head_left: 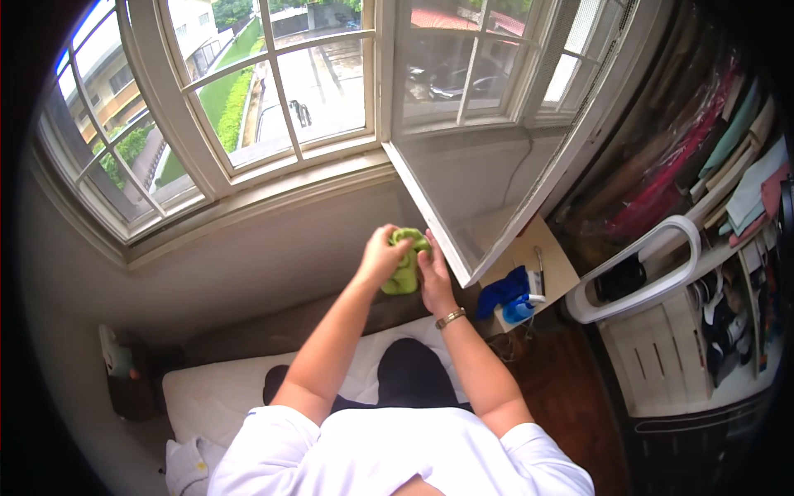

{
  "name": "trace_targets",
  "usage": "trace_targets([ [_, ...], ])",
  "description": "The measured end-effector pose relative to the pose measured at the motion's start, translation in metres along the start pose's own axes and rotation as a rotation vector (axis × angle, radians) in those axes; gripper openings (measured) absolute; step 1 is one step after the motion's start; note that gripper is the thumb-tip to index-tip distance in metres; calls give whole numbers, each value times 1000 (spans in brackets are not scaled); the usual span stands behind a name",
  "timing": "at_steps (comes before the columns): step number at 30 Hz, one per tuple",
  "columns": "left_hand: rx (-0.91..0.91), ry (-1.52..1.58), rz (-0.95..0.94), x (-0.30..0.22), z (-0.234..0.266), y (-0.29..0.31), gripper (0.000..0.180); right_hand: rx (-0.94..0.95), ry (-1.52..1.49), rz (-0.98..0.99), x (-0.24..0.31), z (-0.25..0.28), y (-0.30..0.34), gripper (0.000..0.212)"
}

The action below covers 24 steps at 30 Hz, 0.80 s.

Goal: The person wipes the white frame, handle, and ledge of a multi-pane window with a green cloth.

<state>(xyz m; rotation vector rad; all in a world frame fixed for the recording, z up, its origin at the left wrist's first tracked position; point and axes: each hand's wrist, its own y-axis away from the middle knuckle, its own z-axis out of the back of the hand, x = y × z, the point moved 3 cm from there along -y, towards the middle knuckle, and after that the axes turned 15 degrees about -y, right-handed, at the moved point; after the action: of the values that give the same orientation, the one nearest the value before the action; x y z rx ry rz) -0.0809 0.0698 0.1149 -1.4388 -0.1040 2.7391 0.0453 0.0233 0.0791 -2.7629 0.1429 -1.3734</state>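
Observation:
A crumpled lime-green cloth (402, 279) is between my two hands, in front of the wall below the window. My left hand (382, 256) is closed on its upper left part, the fingers bent over the top. On the cloth's right side, my right hand (436, 279) has its thumb and fingers curled at the edge, with a metal watch at the wrist. Close beside that hand runs the white frame of a mesh window screen (429, 210), swung inward on my right; whether the hand touches the frame I cannot tell.
White-framed windows (273, 58) span the wall ahead above a sill (289, 194). Below me lies a white mattress (215, 376), my dark-clad knees over it. At right, a small wooden table (556, 263) holds a blue cloth (504, 289) and a blue bottle (518, 310), near a clothes-filled wardrobe (662, 347).

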Motion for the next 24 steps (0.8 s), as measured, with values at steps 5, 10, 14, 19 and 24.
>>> trace_targets([
  [5,-318,227,-65,-13,25,-4,27,20,41,-41,3,-20,5,72],
  [10,-530,-276,-279,-63,41,-32,24,-356,-307,-26,-3,11,1,31],
  [14,-461,-451,-535,-77,5,-13,14,-274,-474,11,15,31,-5,44],
  [19,-372,-500,-593,-87,2,25,12,-132,-498,96,34,26,-1,48],
  [24,-255,-491,-804,-98,-10,69,17,16,-605,128,27,25,8,45],
])
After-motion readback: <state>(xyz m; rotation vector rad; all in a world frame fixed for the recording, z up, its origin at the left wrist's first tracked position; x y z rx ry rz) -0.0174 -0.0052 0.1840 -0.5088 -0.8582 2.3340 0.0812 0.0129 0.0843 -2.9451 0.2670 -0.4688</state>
